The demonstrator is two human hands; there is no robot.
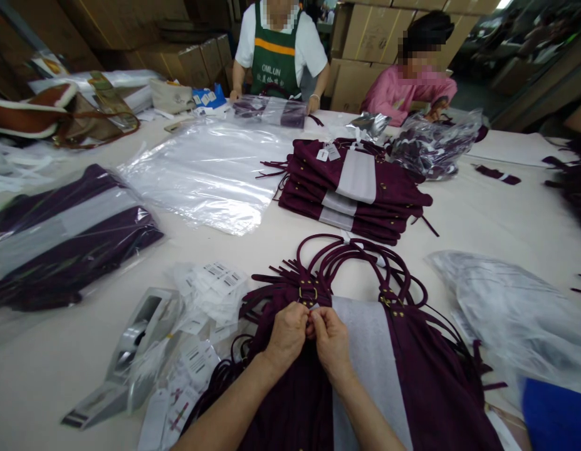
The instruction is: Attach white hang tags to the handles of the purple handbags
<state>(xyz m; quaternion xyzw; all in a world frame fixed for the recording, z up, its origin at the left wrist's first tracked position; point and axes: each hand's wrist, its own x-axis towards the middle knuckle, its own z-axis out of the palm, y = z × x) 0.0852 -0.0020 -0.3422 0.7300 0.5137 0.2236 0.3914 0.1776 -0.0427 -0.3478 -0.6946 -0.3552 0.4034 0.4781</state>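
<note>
A dark purple handbag (431, 376) lies at the front, wrapped by a pale paper band (370, 357), its looped handles pointing away from me. Over its upper left part, just below a brass handle ring, my left hand (287, 332) and my right hand (330, 341) meet with fingertips pinched together. What they pinch is too small and covered to name. Left of the bag are barcode labels in clear bags (215, 282), white tags (153, 416) and a grey tape dispenser (130, 351).
Beyond are stacked purple bags (346, 188), clear plastic sheets (215, 175) and a plastic-wrapped bag (74, 232) at left. Clear plastic (516, 307) and a blue item (558, 413) lie right. Two people work across the table (482, 213), one in a green apron (276, 62).
</note>
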